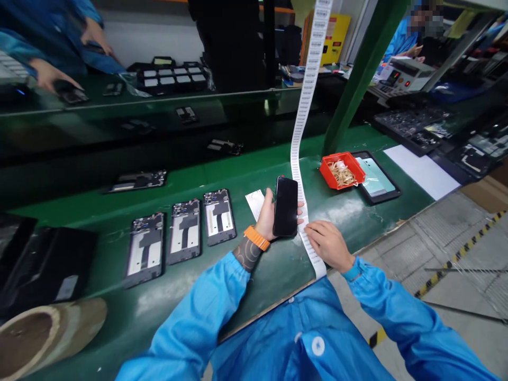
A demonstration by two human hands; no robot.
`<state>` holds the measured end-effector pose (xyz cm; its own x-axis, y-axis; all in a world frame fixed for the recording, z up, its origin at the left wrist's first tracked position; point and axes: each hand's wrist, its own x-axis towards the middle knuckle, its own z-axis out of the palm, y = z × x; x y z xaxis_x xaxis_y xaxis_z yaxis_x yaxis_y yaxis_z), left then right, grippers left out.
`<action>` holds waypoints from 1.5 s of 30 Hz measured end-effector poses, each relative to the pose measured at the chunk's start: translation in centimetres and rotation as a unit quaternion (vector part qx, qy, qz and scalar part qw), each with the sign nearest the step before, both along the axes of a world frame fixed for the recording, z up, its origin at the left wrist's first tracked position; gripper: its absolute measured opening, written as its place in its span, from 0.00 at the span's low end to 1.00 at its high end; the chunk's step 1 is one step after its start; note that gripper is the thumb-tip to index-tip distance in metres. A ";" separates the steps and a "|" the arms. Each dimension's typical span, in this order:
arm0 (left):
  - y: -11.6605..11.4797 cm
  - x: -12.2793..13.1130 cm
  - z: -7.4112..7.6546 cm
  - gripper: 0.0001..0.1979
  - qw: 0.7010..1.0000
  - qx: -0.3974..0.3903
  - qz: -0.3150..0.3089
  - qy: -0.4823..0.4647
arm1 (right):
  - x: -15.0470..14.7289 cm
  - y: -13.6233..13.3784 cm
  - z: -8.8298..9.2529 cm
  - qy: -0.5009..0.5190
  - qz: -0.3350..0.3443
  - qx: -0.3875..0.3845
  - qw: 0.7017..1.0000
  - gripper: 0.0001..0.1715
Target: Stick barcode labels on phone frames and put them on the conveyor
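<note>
My left hand [266,214] holds a smartphone [286,206] with its dark screen facing up, thumb on one edge and fingertips round the other. Behind the phone runs a long white strip of barcode labels [308,87], which hangs from above and crosses the bench to its front edge. Over the strip, to the right of the phone, is my right hand [327,243]. Its fingers are bent together at the strip's edge and appear to pinch it. A small white paper [254,202] lies partly behind my left hand.
Three opened phones [184,230] lie in a row on the green bench [254,275]. A red tray [343,170] of rubber bands sits beside a dark tray with a light-green phone [375,177]. A cardboard roll [51,336] stands front left. Co-workers' hands [53,76] show across the bench.
</note>
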<state>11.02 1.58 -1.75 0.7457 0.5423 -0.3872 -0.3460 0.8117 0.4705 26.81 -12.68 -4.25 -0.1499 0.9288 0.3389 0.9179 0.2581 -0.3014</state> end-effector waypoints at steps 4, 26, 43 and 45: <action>0.0 0.0 -0.2 0.45 1.000 -0.003 0.003 -0.001 | 0.6 0.3 -0.6 0.017 0.021 0.003 1.000 0.14; -0.5 0.0 0.2 0.42 1.000 0.024 0.020 -0.002 | -5.7 4.6 3.7 0.451 -0.084 -0.246 0.854 0.15; -1.0 1.0 1.7 0.27 0.984 -0.024 0.177 0.024 | -4.9 3.8 3.2 0.256 -0.108 -0.020 0.960 0.16; -1.2 1.4 2.3 0.24 0.970 -0.036 0.233 0.059 | -5.2 3.7 3.3 0.279 -0.040 -0.008 0.959 0.26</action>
